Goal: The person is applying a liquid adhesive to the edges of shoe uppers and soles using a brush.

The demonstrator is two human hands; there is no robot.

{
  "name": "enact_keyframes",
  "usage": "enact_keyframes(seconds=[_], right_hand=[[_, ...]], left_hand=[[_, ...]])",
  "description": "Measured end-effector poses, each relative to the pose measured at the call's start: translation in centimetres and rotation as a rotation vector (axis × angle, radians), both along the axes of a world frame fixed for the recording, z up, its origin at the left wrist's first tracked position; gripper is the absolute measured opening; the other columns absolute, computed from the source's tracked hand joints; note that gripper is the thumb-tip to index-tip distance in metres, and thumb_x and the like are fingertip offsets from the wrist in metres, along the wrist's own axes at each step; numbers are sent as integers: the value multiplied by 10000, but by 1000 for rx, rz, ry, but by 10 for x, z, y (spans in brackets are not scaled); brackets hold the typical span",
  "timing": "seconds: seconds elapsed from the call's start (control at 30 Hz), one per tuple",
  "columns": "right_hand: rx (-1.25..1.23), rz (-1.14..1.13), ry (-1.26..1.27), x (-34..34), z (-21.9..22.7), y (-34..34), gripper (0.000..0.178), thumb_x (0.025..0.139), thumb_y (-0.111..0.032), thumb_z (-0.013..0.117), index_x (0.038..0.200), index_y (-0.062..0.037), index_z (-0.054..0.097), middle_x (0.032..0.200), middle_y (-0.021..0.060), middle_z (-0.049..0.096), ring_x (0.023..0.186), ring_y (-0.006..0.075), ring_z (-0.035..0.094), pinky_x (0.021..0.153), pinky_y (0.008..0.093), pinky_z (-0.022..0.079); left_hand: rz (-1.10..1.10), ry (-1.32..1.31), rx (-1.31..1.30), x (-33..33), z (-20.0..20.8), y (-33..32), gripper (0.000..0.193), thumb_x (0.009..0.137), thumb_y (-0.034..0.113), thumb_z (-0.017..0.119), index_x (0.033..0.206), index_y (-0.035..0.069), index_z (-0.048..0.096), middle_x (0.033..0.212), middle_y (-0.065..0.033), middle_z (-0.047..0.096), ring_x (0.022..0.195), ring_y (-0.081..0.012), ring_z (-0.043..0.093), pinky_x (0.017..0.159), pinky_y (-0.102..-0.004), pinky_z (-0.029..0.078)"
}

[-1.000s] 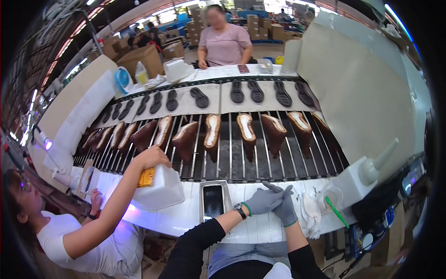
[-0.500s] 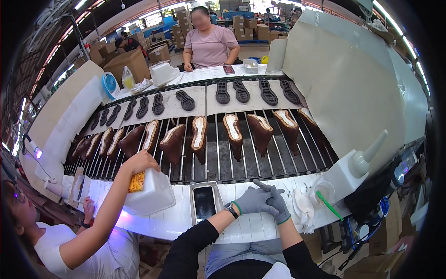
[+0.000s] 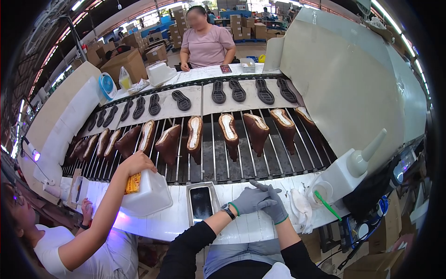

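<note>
Grey-gloved, the left hand [image 3: 247,201] and right hand [image 3: 276,206] lie crossed over each other before the near edge of the rod conveyor [image 3: 253,167]. Their fingers are mostly straight and overlap, hiding the palms, so I cannot tell how firmly either grips the other, or whether they rest on the white worktable [image 3: 160,224]. Black sleeves [image 3: 188,251] run off the lower edge; a wristwatch [image 3: 227,211] shows above the left glove's cuff.

Also on the conveyor's near side, a dark-screened smartphone [image 3: 201,203] sits in a shallow tray [image 3: 215,201] just left of the hands, its lower corner close to the left forearm. Right of them lie a crumpled white cloth [image 3: 302,208] and a translucent cup [image 3: 325,186]; the green-handled tool [image 3: 329,207] leaning there has its other end lost inside. Beside it stands a nozzled white bottle [image 3: 338,184].

Toward the conveyor's near left, a co-worker's hand [image 3: 139,162] rests on a white plastic container [image 3: 151,195], the forearm partly covering an orange packet [image 3: 133,183].

Across the conveyor's rods, brown shoe uppers [image 3: 194,135] lie bottoms up, crowding indistinctly at its left end. Beyond them, black outsoles [image 3: 181,100] line a pale sheet [image 3: 163,111]. Past the conveyor's far side sits a person in pink [image 3: 209,44], lower body hidden by the table.
</note>
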State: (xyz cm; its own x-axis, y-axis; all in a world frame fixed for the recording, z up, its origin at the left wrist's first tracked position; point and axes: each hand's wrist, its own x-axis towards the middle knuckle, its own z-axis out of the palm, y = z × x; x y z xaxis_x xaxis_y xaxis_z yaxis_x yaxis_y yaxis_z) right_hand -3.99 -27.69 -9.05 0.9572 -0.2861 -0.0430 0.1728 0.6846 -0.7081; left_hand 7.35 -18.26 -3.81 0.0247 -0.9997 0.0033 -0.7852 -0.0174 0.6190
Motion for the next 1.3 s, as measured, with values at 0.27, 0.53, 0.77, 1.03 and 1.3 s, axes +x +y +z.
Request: enact_keyframes(seconds=[0.27,0.53,0.77,1.03,1.3], right_hand=[[-38,61,-77,5,-7,-7,670,1010,-475,361,1422,53,379,1458,175,416,1315,298,431,1095,398,365],[-108,69,-67,6,2,-7,741,1006,-543,310,1432,61,356,1409,251,435,1278,291,472,1089,381,375],[-68,66,-29,-1,15,-2,631,1029,-444,300,1438,31,371,1390,217,471,1251,272,496,1039,345,427],[-90,72,-16,3,4,-6,781,969,-574,400,1420,63,375,1423,254,418,1286,314,463,1079,387,387],[-102,41,-72,6,2,-6,758,973,-553,398,1435,48,365,1408,232,447,1284,305,458,1087,387,371]], left_hand=[[-22,-7,78,-1,14,2,819,769,703,583,1438,264,413,1259,-147,609,1046,-352,630,846,-462,479],[-19,-101,17,-3,10,0,881,731,661,657,1471,299,346,1217,-137,635,979,-336,656,831,-429,506],[13,-47,65,0,4,-2,719,841,654,540,1442,283,408,1205,-128,641,961,-315,659,821,-409,506],[-20,-82,13,-3,11,-1,841,756,703,605,1454,287,386,1226,-154,625,1006,-331,647,842,-431,503],[-7,-87,16,-3,5,-3,889,708,634,689,1461,288,370,1215,-153,628,1003,-325,649,842,-435,500]])
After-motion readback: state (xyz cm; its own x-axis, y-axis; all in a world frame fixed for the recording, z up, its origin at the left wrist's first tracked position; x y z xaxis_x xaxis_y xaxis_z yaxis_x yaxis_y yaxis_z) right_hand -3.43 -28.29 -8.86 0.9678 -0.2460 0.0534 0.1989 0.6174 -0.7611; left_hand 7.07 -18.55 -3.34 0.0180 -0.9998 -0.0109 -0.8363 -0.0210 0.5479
